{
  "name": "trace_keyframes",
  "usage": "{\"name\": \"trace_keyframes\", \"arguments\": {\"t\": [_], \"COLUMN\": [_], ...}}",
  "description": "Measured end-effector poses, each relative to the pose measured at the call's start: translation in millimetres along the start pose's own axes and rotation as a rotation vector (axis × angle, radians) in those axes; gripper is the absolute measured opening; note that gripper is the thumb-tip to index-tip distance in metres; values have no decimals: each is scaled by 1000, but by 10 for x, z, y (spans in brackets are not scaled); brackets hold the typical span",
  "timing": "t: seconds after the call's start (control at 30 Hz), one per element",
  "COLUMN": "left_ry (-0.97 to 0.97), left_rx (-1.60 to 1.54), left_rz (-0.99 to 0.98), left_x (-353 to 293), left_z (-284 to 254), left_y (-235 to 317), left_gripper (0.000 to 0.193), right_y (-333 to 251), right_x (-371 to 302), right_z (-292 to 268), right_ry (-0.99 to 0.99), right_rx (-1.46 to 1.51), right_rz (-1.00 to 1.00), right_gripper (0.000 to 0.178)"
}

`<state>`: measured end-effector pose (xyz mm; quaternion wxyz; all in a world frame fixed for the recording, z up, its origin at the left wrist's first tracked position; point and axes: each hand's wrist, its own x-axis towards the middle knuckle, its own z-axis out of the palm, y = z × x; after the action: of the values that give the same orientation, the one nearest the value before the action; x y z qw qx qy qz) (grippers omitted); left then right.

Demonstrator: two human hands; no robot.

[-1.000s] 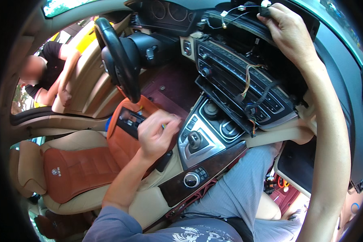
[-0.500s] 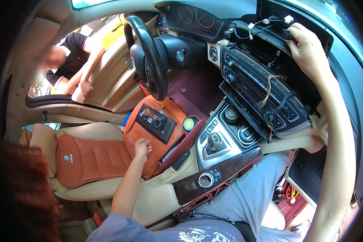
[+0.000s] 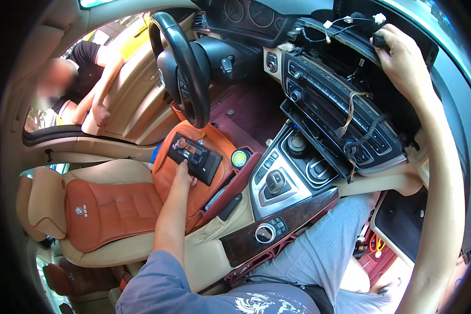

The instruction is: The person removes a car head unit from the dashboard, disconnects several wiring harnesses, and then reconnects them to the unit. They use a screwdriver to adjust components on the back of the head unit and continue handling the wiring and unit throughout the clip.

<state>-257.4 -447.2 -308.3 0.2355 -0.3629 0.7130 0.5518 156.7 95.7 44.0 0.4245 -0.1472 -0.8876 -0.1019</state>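
Note:
My left hand (image 3: 184, 174) is at the near edge of a flat black panel (image 3: 210, 167) that lies on the orange driver's seat (image 3: 141, 193). Its fingers close on that edge, partly hidden by the hand itself. Fixed to the panel's upper face is a black bracket-like part (image 3: 196, 153) with a brownish piece. Up at the dashboard opening, my right hand (image 3: 403, 60) pinches a small black connector (image 3: 378, 40). Close by runs a thin dark cable (image 3: 345, 26) with white plugs along it.
The steering wheel (image 3: 191, 78) rises beyond the seat. Loose wires (image 3: 350, 112) hang over the tilted centre control panel (image 3: 324, 99). A gear selector (image 3: 275, 181) stands on the console. At the open driver's door, another person (image 3: 89, 78) leans in with an arm on it.
My left hand has moved forward from above the seat to the panel's near edge and closed on it. The right hand still holds the connector. The view has shifted slightly.

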Motion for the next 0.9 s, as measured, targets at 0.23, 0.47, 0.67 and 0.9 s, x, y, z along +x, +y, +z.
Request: {"name": "trace_keyframes", "arguments": {"t": [0.23, 0.47, 0.67, 0.9], "left_ry": [86, -428, -415, -331], "left_rx": [-14, -490, -569, -467], "left_rz": [3, 174, 393, 500], "left_x": [37, 65, -127, -1684], "left_z": [60, -122, -79, -712], "left_y": [-13, -80, 60, -342], "left_gripper": [39, 42, 38, 36], "right_y": [-84, -100, -91, -27], "right_x": [45, 21, 27, 10], "right_z": [-132, -113, -122, -62], "right_ry": [-116, -150, -115, -13], "right_rx": [-112, -125, -141, -148], "right_rz": [52, 92, 57, 42], "right_gripper": [26, 28, 28, 31]}}
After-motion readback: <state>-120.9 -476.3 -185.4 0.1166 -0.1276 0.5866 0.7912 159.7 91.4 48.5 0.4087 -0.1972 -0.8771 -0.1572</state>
